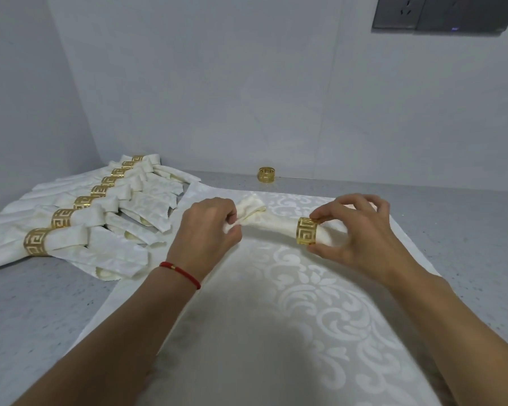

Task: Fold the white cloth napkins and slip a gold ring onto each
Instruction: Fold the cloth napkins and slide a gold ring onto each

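Observation:
A rolled white napkin (pixel 272 222) lies across the middle of the table, on top of a flat patterned white napkin (pixel 291 317). My left hand (pixel 208 230) grips the roll's left end, whose folded tip sticks out past my fingers. A gold ring (pixel 307 235) sits around the roll near its right end. My right hand (pixel 355 232) pinches that ring between thumb and fingers. A loose gold ring (pixel 266 174) stands by the back wall.
At the left, several folded napkins with gold rings (pixel 79 212) lie in an overlapping row reaching to the corner. The grey speckled table (pixel 452 218) meets the white walls behind and to the left. A wall socket panel (pixel 440 14) hangs top right.

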Motion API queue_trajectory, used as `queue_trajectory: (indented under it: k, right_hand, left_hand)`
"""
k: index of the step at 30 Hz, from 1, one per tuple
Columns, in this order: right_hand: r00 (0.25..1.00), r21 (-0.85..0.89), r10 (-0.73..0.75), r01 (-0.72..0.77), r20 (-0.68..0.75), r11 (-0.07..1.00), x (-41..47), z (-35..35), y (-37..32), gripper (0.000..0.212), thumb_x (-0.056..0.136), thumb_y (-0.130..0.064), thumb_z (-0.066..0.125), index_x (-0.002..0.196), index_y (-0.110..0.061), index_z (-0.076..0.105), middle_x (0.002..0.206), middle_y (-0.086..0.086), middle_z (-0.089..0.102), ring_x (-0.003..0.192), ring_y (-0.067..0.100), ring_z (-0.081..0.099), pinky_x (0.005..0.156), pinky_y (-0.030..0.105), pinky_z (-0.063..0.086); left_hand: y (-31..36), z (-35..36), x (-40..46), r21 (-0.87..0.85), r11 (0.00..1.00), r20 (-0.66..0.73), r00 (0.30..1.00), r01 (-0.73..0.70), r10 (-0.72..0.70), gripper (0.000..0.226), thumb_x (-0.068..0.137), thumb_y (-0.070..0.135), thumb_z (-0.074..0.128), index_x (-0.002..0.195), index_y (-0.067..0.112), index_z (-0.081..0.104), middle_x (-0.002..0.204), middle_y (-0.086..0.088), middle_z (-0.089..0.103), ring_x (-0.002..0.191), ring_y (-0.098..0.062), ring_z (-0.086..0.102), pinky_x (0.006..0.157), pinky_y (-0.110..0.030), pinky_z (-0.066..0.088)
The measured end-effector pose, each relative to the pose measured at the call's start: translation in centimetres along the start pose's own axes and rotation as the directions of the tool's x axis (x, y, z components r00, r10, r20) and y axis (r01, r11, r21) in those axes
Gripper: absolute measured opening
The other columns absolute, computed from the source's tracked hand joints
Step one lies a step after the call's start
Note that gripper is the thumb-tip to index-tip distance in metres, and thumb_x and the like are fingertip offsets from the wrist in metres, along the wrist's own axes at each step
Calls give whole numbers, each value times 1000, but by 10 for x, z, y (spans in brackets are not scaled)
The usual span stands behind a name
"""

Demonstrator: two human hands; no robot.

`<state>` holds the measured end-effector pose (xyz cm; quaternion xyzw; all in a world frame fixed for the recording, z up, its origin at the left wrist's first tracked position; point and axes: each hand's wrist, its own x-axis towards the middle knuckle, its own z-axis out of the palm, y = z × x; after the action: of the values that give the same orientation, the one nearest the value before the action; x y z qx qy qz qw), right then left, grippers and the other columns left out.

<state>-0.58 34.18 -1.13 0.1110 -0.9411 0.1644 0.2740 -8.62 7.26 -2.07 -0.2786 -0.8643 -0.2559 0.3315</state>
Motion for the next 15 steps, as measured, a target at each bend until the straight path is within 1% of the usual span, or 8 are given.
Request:
queue_trajectory:
  k: [2, 4, 6, 8, 11, 13, 14, 15]
  right_hand:
    - [999, -75, -50, 51, 19, 996, 3, 2, -9, 47, 73, -50, 85, 111, -30, 66, 108, -22, 69, 114, 5, 51, 109, 33, 22]
    - [997, -96, -72, 73, 18, 993, 4, 6, -18, 45, 76, -52, 82, 109, -28, 63, 106, -16, 70, 107, 9, 56, 107, 33, 27]
    - [999, -86, -49, 51, 21, 995, 4, 11, -29, 44, 79, -59, 76, 109, -32, 59, 104, -15, 70, 101, 13, 60, 103, 34, 33]
    - [999, -17, 35, -34, 11, 999, 2, 15, -36, 42, 81, -60, 73, 110, -33, 58, 104, -17, 68, 98, 12, 59, 99, 32, 36]
    - [991, 165, 129, -125, -15, 978, -1, 17, -42, 42, 82, -52, 78, 114, -31, 59, 106, -20, 69, 97, 5, 61, 95, 32, 43]
    - [973, 309, 233, -222, 2, 925, -3, 16, -42, 46, 81, -53, 79, 115, -36, 53, 106, -21, 70, 96, 1, 61, 84, 25, 45]
    - [960, 356, 278, -265, 15, 896, -3, 16, -42, 46, 81, -53, 80, 111, -37, 49, 105, -22, 70, 96, -2, 61, 78, 21, 43]
    - [953, 381, 303, -287, 20, 879, -3, 16, -42, 44, 81, -53, 80, 106, -36, 47, 104, -23, 69, 95, -4, 61, 75, 20, 42]
  left_hand:
    - [3, 2, 0, 28, 999, 34, 999, -32, 31, 24, 63, 3, 78, 66, 11, 56, 61, 1, 55, 57, -22, 52, 52, -37, 47]
    - [9, 4, 0, 29, 998, 58, 997, -51, 50, 24, 62, 3, 78, 66, 11, 56, 61, 0, 56, 56, -23, 52, 53, -39, 49]
    - [17, 6, -1, 18, 996, 75, 993, -88, 86, 26, 61, 2, 79, 65, 11, 56, 60, 0, 56, 54, -23, 52, 51, -37, 48]
    - [26, 7, -3, 13, 991, 84, 988, -135, 133, 29, 58, 1, 82, 63, 11, 55, 58, 0, 55, 52, -23, 52, 51, -31, 41]
    - [33, 8, -2, 27, 986, 82, 983, -167, 164, 33, 53, -2, 84, 61, 10, 55, 56, 0, 54, 50, -24, 50, 53, -27, 33]
    - [33, 6, -3, 37, 983, 76, 981, -181, 177, 34, 51, -2, 85, 61, 10, 55, 56, 1, 53, 50, -23, 49, 56, -20, 27]
    - [34, 6, -3, 40, 981, 72, 980, -190, 187, 34, 51, -2, 85, 61, 10, 54, 57, 1, 52, 50, -23, 48, 57, -17, 20]
    - [34, 5, -3, 41, 980, 63, 979, -195, 192, 34, 52, -2, 84, 62, 10, 54, 58, 1, 52, 52, -22, 47, 56, -18, 16]
